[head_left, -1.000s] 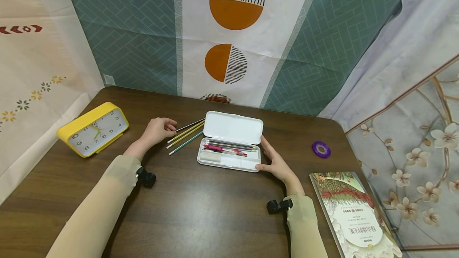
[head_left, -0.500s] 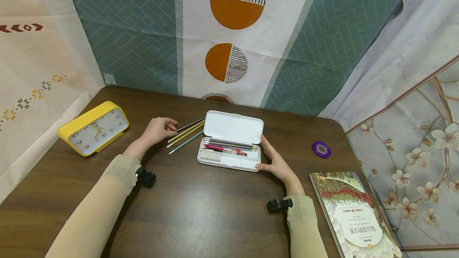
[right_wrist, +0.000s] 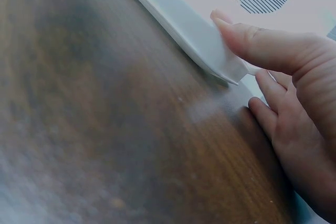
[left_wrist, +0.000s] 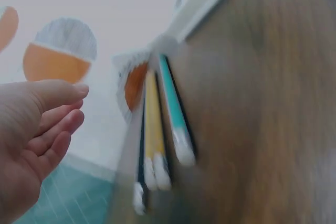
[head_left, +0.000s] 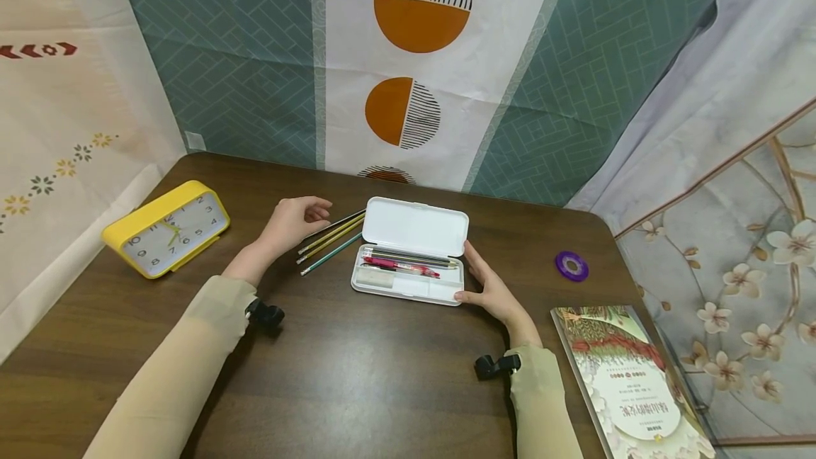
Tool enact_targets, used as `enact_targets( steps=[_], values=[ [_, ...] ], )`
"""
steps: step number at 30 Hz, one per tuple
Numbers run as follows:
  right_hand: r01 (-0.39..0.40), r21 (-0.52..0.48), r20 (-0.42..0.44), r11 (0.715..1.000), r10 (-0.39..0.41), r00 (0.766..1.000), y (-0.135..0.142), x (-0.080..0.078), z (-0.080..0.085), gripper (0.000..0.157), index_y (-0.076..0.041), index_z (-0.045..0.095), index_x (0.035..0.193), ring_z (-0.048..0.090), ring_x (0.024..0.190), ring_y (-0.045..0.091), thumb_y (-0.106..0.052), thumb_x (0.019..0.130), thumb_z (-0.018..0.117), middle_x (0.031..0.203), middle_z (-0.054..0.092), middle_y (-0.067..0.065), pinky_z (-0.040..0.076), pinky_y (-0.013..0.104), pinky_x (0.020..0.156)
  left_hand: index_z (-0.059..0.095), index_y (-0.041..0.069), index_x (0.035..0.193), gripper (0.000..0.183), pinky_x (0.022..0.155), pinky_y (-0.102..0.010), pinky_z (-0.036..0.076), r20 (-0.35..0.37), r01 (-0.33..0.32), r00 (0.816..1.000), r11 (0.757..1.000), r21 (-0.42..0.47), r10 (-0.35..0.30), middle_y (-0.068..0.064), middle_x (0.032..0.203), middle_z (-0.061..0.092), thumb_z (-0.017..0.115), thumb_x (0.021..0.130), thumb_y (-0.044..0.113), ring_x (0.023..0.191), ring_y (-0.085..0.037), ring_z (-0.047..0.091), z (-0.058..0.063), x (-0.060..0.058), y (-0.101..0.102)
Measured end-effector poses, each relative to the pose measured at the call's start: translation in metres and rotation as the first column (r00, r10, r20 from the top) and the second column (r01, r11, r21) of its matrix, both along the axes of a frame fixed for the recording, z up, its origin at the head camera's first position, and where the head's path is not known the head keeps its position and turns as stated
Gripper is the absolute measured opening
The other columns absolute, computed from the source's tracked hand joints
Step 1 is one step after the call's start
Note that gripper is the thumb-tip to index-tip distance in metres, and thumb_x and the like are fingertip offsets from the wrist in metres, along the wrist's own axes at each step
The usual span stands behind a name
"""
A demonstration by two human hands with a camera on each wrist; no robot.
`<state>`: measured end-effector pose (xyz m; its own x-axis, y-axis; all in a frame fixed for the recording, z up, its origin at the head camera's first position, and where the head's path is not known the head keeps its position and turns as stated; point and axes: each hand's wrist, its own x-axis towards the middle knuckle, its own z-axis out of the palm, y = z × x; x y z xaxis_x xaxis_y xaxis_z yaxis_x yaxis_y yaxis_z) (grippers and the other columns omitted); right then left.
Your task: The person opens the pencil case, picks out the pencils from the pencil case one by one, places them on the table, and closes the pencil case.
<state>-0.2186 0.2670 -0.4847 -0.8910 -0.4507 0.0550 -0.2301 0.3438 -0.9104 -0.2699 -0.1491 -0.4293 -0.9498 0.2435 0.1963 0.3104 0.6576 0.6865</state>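
Note:
An open white pencil case (head_left: pixel 408 225) lies mid-table, its lid tipped back. Inside are dark pencils (head_left: pixel 414 258), a red pen (head_left: pixel 401 266) and a white eraser (head_left: pixel 375 278). My right hand (head_left: pixel 491 292) holds the case's right end, thumb on the front corner and fingers by the lid; the right wrist view shows the thumb (right_wrist: pixel 262 43) over the rim. To the left of the case fan out a green pencil (head_left: pixel 331 254), two yellow pencils (head_left: pixel 321 245) and a dark pencil (head_left: pixel 344 220). My left hand (head_left: pixel 296 224) hovers by their eraser ends, fingers loosely bent, holding nothing.
A yellow alarm clock (head_left: pixel 168 229) stands at the left of the brown table (head_left: pixel 357 381). Over on the right are a purple ribbon roll (head_left: pixel 571 265) and a book (head_left: pixel 627 381) near the edge. Cloth hangings (head_left: pixel 255 55) rise behind the table.
My left hand has left the end of the dark pencil, moving slightly right and away from me over the pencils. The right hand and the pencil case have stayed put.

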Motion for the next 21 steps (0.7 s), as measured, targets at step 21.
enact_targets(
  steps=[21],
  values=[
    [0.0, 0.005, -0.002, 1.0, 0.0, 1.0, -0.001, 0.001, 0.001, 0.105, -0.007, 0.009, 0.157, 0.007, 0.152, 0.034, 0.001, 0.079, 0.077, 0.164, 0.007, 0.015, 0.013, 0.057, 0.119, 0.068, 0.001, 0.117, 0.034, 0.09, -0.041, 0.053, -0.135, 0.249, 0.958, 0.967, -0.046, -0.253, -0.011, 0.104, 0.074, 0.075, 0.084, 0.008, 0.097, -0.026, 0.068, 0.024, 0.002, 0.094]
  ],
)
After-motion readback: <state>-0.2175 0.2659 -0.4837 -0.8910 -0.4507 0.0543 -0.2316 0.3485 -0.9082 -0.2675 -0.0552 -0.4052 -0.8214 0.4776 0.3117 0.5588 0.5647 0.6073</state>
